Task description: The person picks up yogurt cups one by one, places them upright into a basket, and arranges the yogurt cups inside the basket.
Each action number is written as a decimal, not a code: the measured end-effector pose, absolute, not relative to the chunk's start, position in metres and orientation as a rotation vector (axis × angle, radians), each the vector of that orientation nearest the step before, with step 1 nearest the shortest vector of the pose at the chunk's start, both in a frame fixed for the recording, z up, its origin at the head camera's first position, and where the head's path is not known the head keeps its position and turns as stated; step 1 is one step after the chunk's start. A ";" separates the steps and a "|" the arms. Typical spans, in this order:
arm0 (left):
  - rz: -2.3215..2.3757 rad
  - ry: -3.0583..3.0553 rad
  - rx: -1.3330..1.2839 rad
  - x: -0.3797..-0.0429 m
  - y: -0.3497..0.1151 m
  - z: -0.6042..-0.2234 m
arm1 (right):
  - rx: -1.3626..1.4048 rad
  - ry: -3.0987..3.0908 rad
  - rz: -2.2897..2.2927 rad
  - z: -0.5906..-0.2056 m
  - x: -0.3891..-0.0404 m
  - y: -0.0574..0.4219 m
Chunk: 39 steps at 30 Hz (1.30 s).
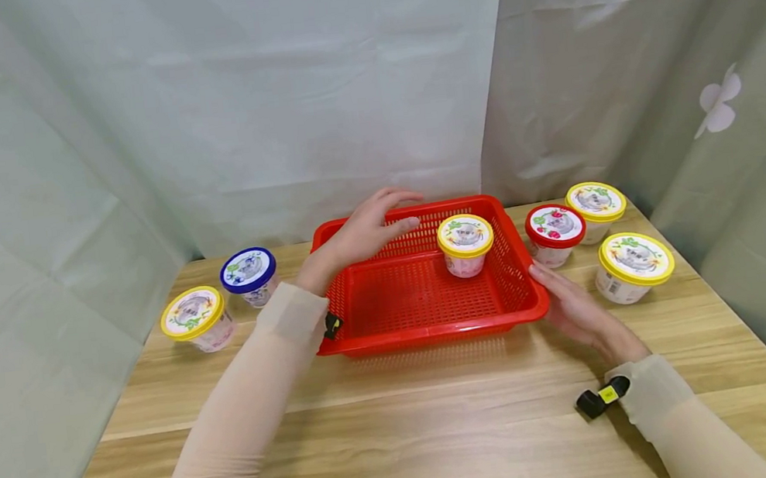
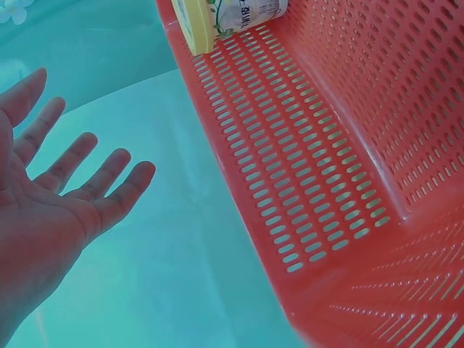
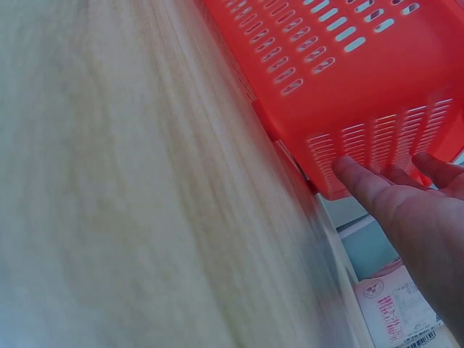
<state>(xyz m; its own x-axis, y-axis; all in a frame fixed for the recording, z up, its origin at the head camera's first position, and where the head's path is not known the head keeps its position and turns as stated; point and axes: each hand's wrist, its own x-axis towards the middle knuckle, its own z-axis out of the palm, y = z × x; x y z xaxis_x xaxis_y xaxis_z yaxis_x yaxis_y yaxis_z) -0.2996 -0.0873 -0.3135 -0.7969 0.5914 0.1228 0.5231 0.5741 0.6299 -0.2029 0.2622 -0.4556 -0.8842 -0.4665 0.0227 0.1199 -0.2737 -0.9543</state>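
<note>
A red perforated plastic basket (image 1: 389, 293) stands on the wooden table, with one yellow-lidded cup (image 1: 465, 246) upright inside at its back right. Over the basket's back left part, my left hand (image 1: 375, 228) hovers with fingers spread and nothing in it. In the left wrist view that hand (image 2: 65, 188) appears outside the basket's rim, its fingers loosely extended. My right hand (image 1: 572, 308) is at the basket's right end, fingertips at the rim. The right wrist view shows its fairly straight fingers (image 3: 370, 188) against the slotted outer wall.
Right of the basket stand a red-lidded cup (image 1: 554, 233) and two yellow-lidded cups (image 1: 597, 205). To its left are a blue-lidded cup (image 1: 249, 275) and another yellow-lidded cup (image 1: 196, 317). A pale curtain (image 1: 315, 121) hangs behind the table.
</note>
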 end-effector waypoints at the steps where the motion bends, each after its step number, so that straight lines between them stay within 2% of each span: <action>1: 1.033 2.695 0.965 -0.299 -0.088 -0.313 | -0.425 1.612 -2.206 -0.455 -0.203 0.262; 24: 1.178 2.677 0.963 -0.299 -0.118 -0.308 | -0.453 1.579 -2.217 -0.455 -0.203 0.262; 39: 1.254 2.692 0.937 -0.295 -0.159 -0.310 | -0.405 1.582 -2.220 -0.456 -0.203 0.263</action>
